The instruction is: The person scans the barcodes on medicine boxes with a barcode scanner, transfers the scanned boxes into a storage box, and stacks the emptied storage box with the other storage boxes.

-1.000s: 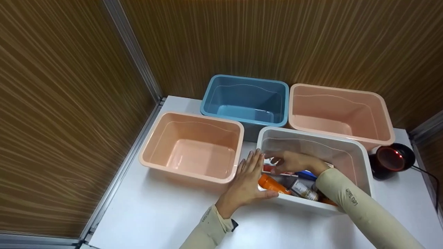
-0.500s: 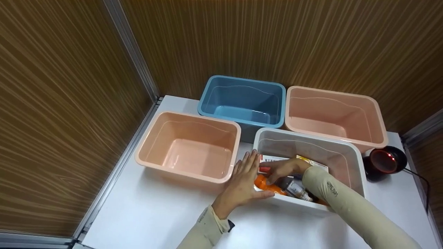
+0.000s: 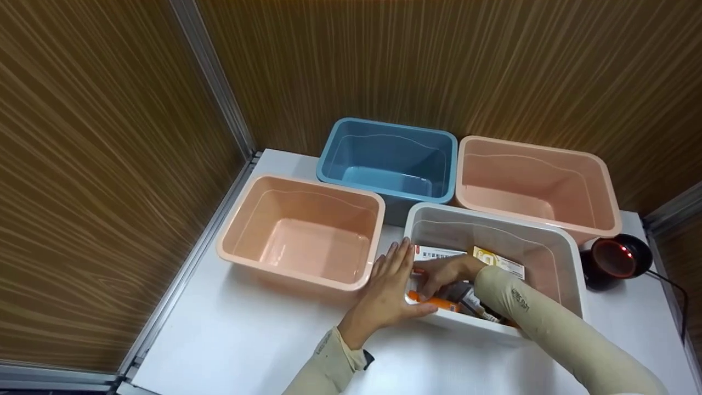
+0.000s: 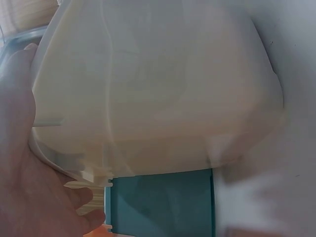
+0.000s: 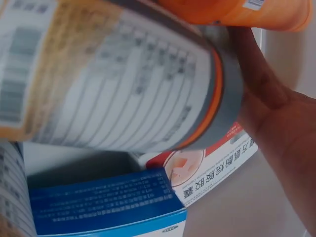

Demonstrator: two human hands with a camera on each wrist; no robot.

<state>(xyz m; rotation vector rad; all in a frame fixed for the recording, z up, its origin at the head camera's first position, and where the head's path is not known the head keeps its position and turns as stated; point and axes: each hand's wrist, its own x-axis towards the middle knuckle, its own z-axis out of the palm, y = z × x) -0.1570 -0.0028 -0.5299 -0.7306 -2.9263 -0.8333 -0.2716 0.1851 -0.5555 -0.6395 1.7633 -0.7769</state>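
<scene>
My left hand [image 3: 386, 296] lies against the near left corner of the white bin [image 3: 493, 323], fingers extended along its left rim and thumb over the front rim. My right hand [image 3: 447, 271] reaches down into this bin, its thumb across an orange bottle [image 3: 445, 305]. Its fingertips are hidden, and I cannot tell whether they grip the bottle. In the right wrist view, a grey-capped bottle with a white label [image 5: 133, 79] blocks part of the hand. Below it lie a blue box [image 5: 108, 202] and a red-and-white medicine box [image 5: 217, 173]. A yellow-and-white box [image 3: 499, 262] leans at the bin's back.
A peach bin [image 3: 301, 274] stands to the left of the white bin. Behind are a blue bin [image 3: 386, 192] and another peach bin [image 3: 537, 216]. A black device with a red light [image 3: 617, 260] and a cable is at the right. Wood-grain panels [image 3: 351, 60] enclose the white table [image 3: 219, 334].
My right hand has shifted toward the front of the white bin, from the boxes to over the orange bottle, uncovering the boxes at the back. My left hand stays at the corner.
</scene>
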